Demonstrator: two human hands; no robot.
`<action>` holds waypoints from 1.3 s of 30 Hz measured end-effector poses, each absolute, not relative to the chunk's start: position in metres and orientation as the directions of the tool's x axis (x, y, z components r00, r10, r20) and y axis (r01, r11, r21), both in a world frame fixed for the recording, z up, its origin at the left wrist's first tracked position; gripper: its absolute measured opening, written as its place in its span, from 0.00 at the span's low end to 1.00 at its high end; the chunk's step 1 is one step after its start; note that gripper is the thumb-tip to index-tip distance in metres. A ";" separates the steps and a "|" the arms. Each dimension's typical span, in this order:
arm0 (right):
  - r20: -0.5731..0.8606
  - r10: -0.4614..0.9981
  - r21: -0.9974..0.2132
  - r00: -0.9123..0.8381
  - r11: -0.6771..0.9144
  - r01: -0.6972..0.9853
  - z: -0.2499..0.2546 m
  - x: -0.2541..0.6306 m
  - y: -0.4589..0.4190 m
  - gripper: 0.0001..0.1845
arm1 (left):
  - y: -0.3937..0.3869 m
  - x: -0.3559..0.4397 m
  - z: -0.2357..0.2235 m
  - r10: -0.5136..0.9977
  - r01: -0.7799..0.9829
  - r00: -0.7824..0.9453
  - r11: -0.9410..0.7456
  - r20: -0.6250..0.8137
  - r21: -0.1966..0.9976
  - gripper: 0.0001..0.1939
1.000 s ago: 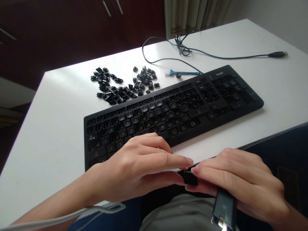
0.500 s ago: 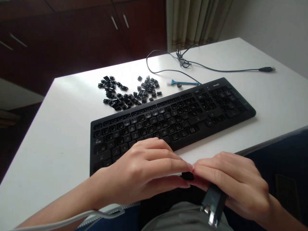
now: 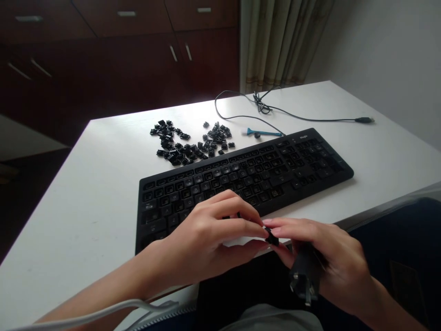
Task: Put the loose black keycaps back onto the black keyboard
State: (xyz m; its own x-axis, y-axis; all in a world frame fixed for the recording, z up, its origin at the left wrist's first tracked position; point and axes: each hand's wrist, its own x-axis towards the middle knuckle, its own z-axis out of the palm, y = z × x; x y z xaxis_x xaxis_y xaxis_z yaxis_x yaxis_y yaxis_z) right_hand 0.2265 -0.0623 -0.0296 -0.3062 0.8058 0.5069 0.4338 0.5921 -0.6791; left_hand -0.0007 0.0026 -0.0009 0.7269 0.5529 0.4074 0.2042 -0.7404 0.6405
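My left hand [image 3: 210, 234] pinches a small black keycap [image 3: 272, 237] between its thumb and fingers, just in front of the keyboard's near edge. The fingertips of my right hand [image 3: 330, 257] touch the same keycap from the other side. Tucked in the right palm is a black tool with metal prongs [image 3: 305, 280], its prongs pointing down toward my lap. Behind the hands lies the black keyboard [image 3: 285, 177], with many keycaps off and bare sockets showing. My left hand covers part of its lower rows.
Loose black keycaps [image 3: 177, 151] lie heaped beyond the keyboard. A blue-handled brush [image 3: 263, 133] rests near its top edge. The keyboard's cable [image 3: 310, 118] runs across the back of the white table [image 3: 86, 197]. A white cord [image 3: 103, 310] passes by my left forearm.
The view has tilted up a little. Both hands have turned the keycap so more of it shows, and the right fingers have spread slightly. The pronged tool stays in my right palm.
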 end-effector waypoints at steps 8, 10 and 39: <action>0.442 0.809 -0.658 -0.388 0.586 0.473 -0.015 0.236 -0.039 0.19 | 0.015 -0.012 0.006 0.661 0.330 0.651 -0.690 0.374 0.645 0.07; 0.400 0.798 -0.616 -0.451 0.599 0.511 -0.008 0.239 -0.027 0.18 | 0.020 -0.014 0.005 0.687 0.385 0.622 -0.686 0.375 0.618 0.06; 0.350 0.461 -0.288 -0.815 0.881 0.375 -0.008 0.255 0.030 0.18 | 0.030 -0.018 -0.009 0.639 0.487 0.667 -0.763 0.383 0.425 0.12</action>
